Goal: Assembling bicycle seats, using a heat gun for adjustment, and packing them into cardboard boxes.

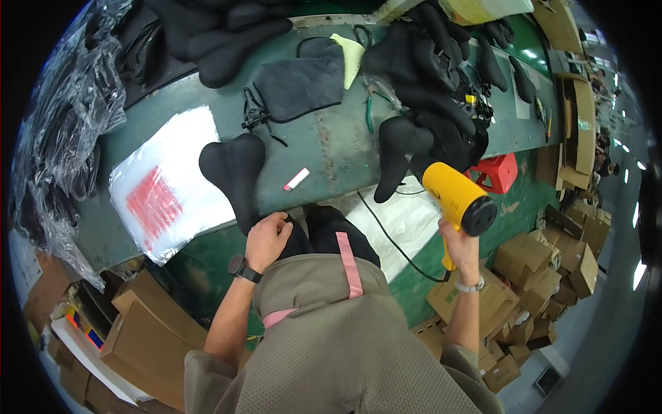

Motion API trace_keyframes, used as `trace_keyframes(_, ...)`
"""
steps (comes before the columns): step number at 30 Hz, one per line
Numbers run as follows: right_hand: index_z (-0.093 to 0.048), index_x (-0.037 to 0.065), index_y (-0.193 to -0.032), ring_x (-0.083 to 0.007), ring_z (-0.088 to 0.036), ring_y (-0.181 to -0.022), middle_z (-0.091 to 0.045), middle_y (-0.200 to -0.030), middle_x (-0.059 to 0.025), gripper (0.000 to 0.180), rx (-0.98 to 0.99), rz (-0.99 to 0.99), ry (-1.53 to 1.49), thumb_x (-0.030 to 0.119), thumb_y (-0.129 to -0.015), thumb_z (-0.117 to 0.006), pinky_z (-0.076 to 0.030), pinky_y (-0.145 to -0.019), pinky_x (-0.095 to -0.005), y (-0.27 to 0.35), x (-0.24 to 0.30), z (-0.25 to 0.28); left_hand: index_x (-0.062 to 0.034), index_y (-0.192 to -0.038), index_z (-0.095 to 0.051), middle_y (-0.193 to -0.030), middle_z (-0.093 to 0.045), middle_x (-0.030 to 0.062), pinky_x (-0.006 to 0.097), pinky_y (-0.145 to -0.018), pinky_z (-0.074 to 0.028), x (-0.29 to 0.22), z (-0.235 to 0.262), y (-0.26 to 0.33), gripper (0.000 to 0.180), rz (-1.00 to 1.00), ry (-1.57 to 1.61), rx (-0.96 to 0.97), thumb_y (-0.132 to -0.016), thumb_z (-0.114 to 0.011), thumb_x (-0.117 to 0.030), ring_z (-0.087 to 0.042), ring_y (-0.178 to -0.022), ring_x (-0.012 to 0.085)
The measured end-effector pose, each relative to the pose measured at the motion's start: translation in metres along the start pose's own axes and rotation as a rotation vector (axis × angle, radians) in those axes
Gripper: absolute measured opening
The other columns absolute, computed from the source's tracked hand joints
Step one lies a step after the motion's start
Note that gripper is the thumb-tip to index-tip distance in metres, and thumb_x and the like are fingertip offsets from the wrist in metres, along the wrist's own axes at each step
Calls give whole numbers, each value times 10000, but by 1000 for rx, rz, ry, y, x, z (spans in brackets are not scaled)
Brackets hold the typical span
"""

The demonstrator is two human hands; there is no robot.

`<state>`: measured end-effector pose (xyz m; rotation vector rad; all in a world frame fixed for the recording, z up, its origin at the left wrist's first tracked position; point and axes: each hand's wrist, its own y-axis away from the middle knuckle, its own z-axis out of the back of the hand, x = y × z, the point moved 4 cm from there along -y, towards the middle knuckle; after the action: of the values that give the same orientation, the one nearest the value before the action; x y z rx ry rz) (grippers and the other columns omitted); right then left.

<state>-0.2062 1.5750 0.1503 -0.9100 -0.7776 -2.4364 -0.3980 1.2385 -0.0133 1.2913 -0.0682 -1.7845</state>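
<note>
At a green bench [331, 148], the left hand [267, 238] is seen curled at the narrow nose of a black saddle [234, 172], fingers bent together and pressed against its tip; a dark watch [239, 266] is worn on that wrist. The right hand [458, 245] is raised beside the bench edge, fingers clamped around the grip of a yellow heat gun [458, 196], whose black nozzle end is turned toward the camera and whose black cord [393, 241] is trailed across white sheeting [396, 217]. The saddle is laid flat on the bench near its front edge, wide end away from the person, its surface matte and smooth. Just to its left, a clear bag with red print [165, 186] is spread out; to its right, a small white-and-pink piece [296, 179] is left lying. Farther back, a grey cover [300, 86] is laid open, and more black saddles [427, 83] are heaped. Cardboard boxes [545, 269] are piled on the floor at right, their contents hidden.
</note>
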Motion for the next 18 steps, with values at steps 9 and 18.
trace_keyframes(9, -500, 39, -1252, -370, -532, -1017, -563, -1081, -174, 576, 53, 573, 489, 66, -720, -719, -417, -857, -457, -34, -9, -176, 23, -1189, -606, -1031, -664, 168, 391, -828, -509, 62, 43, 7, 405, 164, 200, -548, -869, -700, -206, -645, -909, 309)
trace_keyframes(18, -463, 34, -1311, -354, -492, -1088, -539, -1170, -161, 667, -3, 606, 701, 68, -688, -700, -367, -965, -463, -87, -32, -253, 77, -1294, -495, -1174, -634, 230, 387, -924, -489, 123, 22, -5, 707, 334, 462, -325, -832, -755, -391, -641, -1063, 319)
